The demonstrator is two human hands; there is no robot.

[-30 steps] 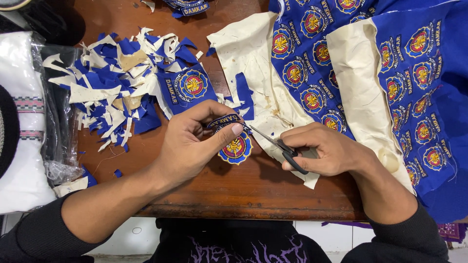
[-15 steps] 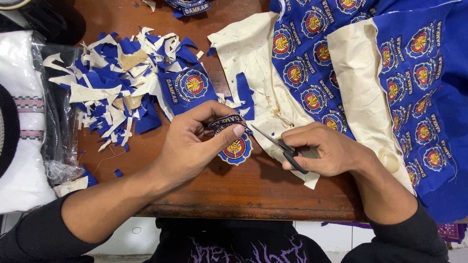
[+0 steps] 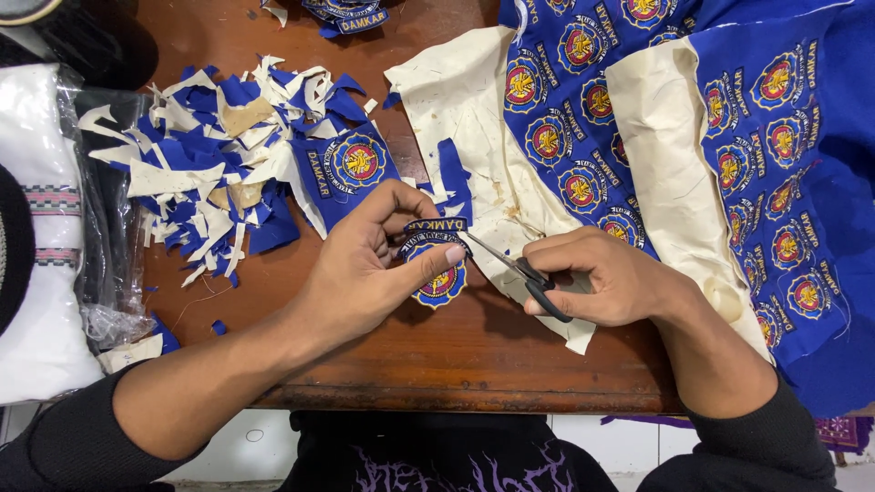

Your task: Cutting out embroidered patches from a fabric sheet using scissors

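A: Biggest first. We see the blue cloth sheet [image 3: 784, 137] with rows of round embroidered emblems, cream backing [image 3: 474, 118] folded over, covering the right half of the wooden worktop [image 3: 456, 351].

B: Containers?

A: We only spot a clear plastic bag [image 3: 100, 228] at the left edge, holding dark folded fabric; what else is in it we cannot tell. White cloth [image 3: 41, 273] with a patterned band lies beside it.

B: Next in size?

A: Scrap pile [image 3: 219, 173], blue and cream offcuts, upper left of the worktop, just beside the bag. One cut badge piece [image 3: 351, 169] sits at its right edge. A few more cut badges [image 3: 351, 14] lie at the top edge.

B: Hands?

A: Left hand [image 3: 365, 264], grip clamped on a blue shield-shaped patch [image 3: 442, 273], thumb on top, fingers curled behind its upper edge. The patch is mid-worktop, between both hands, held just over the wood.

B: Right?

A: Right hand [image 3: 606, 278], grip closed around the black handles of small scissors [image 3: 515, 264]. The blades are slightly apart, tips at the patch's upper right edge, touching or nearly, we cannot tell which.

B: Anything in the way?

A: The cream backing edge lies under the right hand and scissors. A blue strip [image 3: 453, 173] sits just above the patch. Small blue bits [image 3: 219, 325] dot the wood near the left forearm.
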